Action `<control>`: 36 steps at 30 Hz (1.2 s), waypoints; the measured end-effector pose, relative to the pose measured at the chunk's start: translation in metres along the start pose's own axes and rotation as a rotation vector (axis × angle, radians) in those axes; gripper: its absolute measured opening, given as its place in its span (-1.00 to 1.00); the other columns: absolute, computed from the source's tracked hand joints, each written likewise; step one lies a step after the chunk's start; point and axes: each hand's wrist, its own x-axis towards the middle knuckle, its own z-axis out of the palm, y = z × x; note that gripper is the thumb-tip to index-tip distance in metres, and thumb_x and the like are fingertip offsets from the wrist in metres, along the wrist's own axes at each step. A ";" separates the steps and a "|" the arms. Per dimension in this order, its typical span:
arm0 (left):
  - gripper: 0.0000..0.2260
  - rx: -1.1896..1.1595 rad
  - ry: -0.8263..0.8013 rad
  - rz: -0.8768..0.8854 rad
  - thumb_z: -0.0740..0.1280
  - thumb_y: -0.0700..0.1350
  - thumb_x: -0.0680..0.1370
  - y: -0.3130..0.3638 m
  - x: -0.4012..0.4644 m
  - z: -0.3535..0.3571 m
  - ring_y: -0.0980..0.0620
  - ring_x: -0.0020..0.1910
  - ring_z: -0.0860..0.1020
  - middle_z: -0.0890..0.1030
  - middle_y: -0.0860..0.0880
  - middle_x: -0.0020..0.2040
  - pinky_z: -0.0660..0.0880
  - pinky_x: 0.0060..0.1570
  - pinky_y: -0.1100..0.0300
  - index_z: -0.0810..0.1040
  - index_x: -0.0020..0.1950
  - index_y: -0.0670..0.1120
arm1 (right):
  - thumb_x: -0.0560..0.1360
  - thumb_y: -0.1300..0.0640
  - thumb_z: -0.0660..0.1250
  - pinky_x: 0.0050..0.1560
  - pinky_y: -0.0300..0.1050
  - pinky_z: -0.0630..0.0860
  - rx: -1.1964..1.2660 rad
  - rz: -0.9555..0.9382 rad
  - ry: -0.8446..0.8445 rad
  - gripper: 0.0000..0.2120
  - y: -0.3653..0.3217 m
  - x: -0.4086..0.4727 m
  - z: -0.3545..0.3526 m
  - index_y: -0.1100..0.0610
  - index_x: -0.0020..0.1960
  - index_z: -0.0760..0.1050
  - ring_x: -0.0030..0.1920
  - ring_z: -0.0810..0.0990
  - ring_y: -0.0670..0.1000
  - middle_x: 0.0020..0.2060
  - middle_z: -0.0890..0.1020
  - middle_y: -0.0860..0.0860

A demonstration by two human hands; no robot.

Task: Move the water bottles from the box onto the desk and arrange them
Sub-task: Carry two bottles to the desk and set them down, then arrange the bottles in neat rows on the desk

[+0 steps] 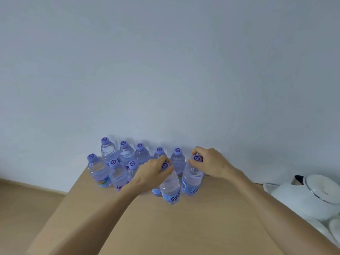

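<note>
Several clear water bottles with purple caps stand in two rows at the far edge of the tan desk [165,227], against the wall. My left hand [150,173] pinches the cap of a bottle [170,188] in the front row. My right hand [209,162] grips the cap of the bottle beside it [191,181], at the right end. Both bottles stand upright with their bases on the desk. Other bottles, such as the front-left one [98,172], stand free. The box is out of view.
A white kettle [309,196] with a dark spout sits to the right, beyond the desk's right edge. A wooden floor strip [27,199] shows at the left. The near half of the desk is bare tan surface.
</note>
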 end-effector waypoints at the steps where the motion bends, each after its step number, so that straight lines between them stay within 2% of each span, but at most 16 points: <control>1: -0.86 0.005 -0.029 0.011 0.21 0.12 0.57 -0.003 0.007 0.004 0.12 -0.26 0.52 0.55 0.12 -0.28 0.47 -0.22 0.10 0.45 -0.04 0.08 | 0.50 -0.13 0.32 -0.27 -0.11 0.47 -0.005 0.019 0.002 -0.83 0.005 0.000 0.003 -0.05 -0.11 0.45 -0.28 0.55 0.00 -0.30 0.60 -0.05; 4: -0.85 0.070 -0.109 0.076 0.18 0.14 0.57 -0.008 0.022 0.018 0.04 -0.23 0.54 0.55 0.11 -0.24 0.48 -0.22 0.07 0.44 0.00 0.11 | 0.51 -0.11 0.32 -0.24 -0.15 0.46 -0.021 0.054 0.003 -0.83 0.015 -0.001 0.010 -0.02 -0.07 0.46 -0.24 0.55 -0.03 -0.25 0.58 -0.09; 7: -0.82 0.175 -0.166 0.140 0.17 0.15 0.57 -0.011 0.031 0.031 -0.03 -0.24 0.55 0.57 0.06 -0.21 0.46 -0.26 0.05 0.44 0.02 0.08 | 0.51 -0.15 0.30 -0.33 -0.30 0.32 -0.072 0.069 -0.027 -0.82 0.018 -0.004 0.019 -0.06 -0.06 0.44 -0.31 0.49 -0.16 -0.31 0.52 -0.16; 9: -0.80 0.202 -0.173 0.153 0.18 0.15 0.56 -0.014 0.036 0.039 -0.03 -0.24 0.54 0.58 0.05 -0.19 0.45 -0.25 0.06 0.45 0.03 0.06 | 0.50 -0.16 0.29 -0.34 -0.27 0.29 -0.101 0.108 -0.052 -0.82 0.020 -0.007 0.027 -0.08 -0.05 0.43 -0.34 0.46 -0.16 -0.34 0.48 -0.16; 12: -0.83 0.164 -0.150 0.174 0.19 0.13 0.57 -0.016 0.042 0.043 0.04 -0.30 0.48 0.50 0.11 -0.25 0.34 -0.37 0.16 0.46 0.04 0.07 | 0.49 -0.16 0.28 -0.32 -0.19 0.35 -0.112 0.170 -0.071 -0.79 0.024 -0.012 0.036 -0.05 0.01 0.44 -0.32 0.46 -0.12 -0.31 0.48 -0.15; 14: -0.84 0.150 -0.143 0.197 0.20 0.12 0.58 -0.016 0.042 0.043 0.08 -0.33 0.43 0.43 0.14 -0.28 0.23 -0.43 0.22 0.46 0.07 0.09 | 0.48 -0.16 0.29 -0.31 -0.20 0.37 -0.095 0.185 -0.069 -0.81 0.023 -0.015 0.039 -0.08 -0.01 0.43 -0.32 0.48 -0.13 -0.31 0.50 -0.15; 16: -0.84 0.144 -0.142 0.214 0.21 0.11 0.58 -0.017 0.042 0.043 0.07 -0.32 0.42 0.41 0.14 -0.28 0.21 -0.44 0.23 0.46 0.09 0.09 | 0.46 -0.14 0.31 -0.32 -0.20 0.37 -0.079 0.200 -0.071 -0.85 0.020 -0.016 0.041 -0.11 -0.07 0.40 -0.32 0.48 -0.12 -0.32 0.50 -0.14; 19: -0.82 0.159 -0.180 0.235 0.20 0.10 0.59 -0.020 0.040 0.043 0.02 -0.26 0.46 0.49 0.10 -0.20 0.30 -0.40 0.17 0.42 0.14 0.08 | 0.42 -0.14 0.32 -0.34 -0.20 0.36 -0.076 0.237 -0.074 -0.84 0.017 -0.019 0.044 -0.12 -0.10 0.39 -0.34 0.47 -0.12 -0.33 0.50 -0.13; 22: -0.72 0.123 -0.252 0.253 0.19 0.04 0.59 -0.021 0.038 0.044 -0.05 -0.14 0.52 0.55 0.01 0.00 0.44 -0.26 0.05 0.33 0.30 0.09 | 0.46 -0.15 0.34 -0.26 -0.12 0.45 -0.024 0.269 -0.033 -0.81 0.016 -0.026 0.049 -0.08 -0.07 0.40 -0.31 0.48 -0.10 -0.28 0.54 -0.10; 24: -0.66 0.093 -0.271 0.262 0.19 0.01 0.59 -0.024 0.034 0.044 -0.06 -0.17 0.54 0.56 0.01 -0.07 0.46 -0.27 0.01 0.26 0.36 0.10 | 0.49 -0.19 0.33 -0.21 -0.04 0.50 0.014 0.277 -0.002 -0.77 0.014 -0.033 0.053 -0.08 -0.01 0.40 -0.29 0.51 -0.04 -0.26 0.57 -0.04; 26: -0.65 0.027 -0.273 0.261 0.21 -0.02 0.60 -0.029 0.030 0.040 -0.03 -0.29 0.52 0.53 0.02 -0.27 0.47 -0.33 0.01 0.25 0.37 0.11 | 0.47 -0.29 0.29 -0.28 -0.07 0.44 -0.037 0.293 0.034 -0.70 0.008 -0.039 0.054 -0.16 0.07 0.38 -0.32 0.51 -0.07 -0.32 0.54 -0.08; 29: -0.68 -0.083 -0.235 0.256 0.23 -0.04 0.60 -0.038 0.020 0.026 -0.03 -0.28 0.55 0.57 -0.04 -0.26 0.53 -0.23 -0.06 0.33 0.35 0.09 | 0.46 -0.39 0.21 -0.31 -0.15 0.35 -0.116 0.325 0.159 -0.65 -0.008 -0.042 0.050 -0.24 0.13 0.34 -0.33 0.49 -0.14 -0.37 0.52 -0.14; 31: -0.72 -0.156 -0.190 0.245 0.25 -0.04 0.60 -0.047 0.013 0.011 0.05 -0.29 0.53 0.56 0.02 -0.25 0.54 -0.19 0.00 0.42 0.31 0.06 | 0.49 -0.35 0.20 -0.28 -0.14 0.38 -0.085 0.318 0.200 -0.70 -0.022 -0.041 0.046 -0.22 0.11 0.38 -0.31 0.53 -0.12 -0.38 0.56 -0.10; 34: -0.80 -0.242 -0.093 0.221 0.27 -0.05 0.60 -0.060 -0.003 -0.016 0.18 -0.40 0.46 0.52 0.11 -0.29 0.46 -0.31 0.21 0.49 0.23 0.06 | 0.53 -0.28 0.22 -0.30 -0.16 0.35 -0.025 0.269 0.227 -0.78 -0.045 -0.038 0.043 -0.18 0.06 0.42 -0.39 0.49 -0.12 -0.43 0.55 -0.07; 36: -0.84 -0.280 -0.023 0.180 0.27 -0.07 0.60 -0.071 -0.016 -0.036 0.21 -0.46 0.44 0.53 0.08 -0.30 0.42 -0.36 0.30 0.51 0.17 0.07 | 0.54 -0.24 0.23 -0.31 -0.18 0.32 -0.011 0.237 0.256 -0.80 -0.063 -0.035 0.044 -0.16 0.05 0.44 -0.41 0.46 -0.15 -0.45 0.50 -0.11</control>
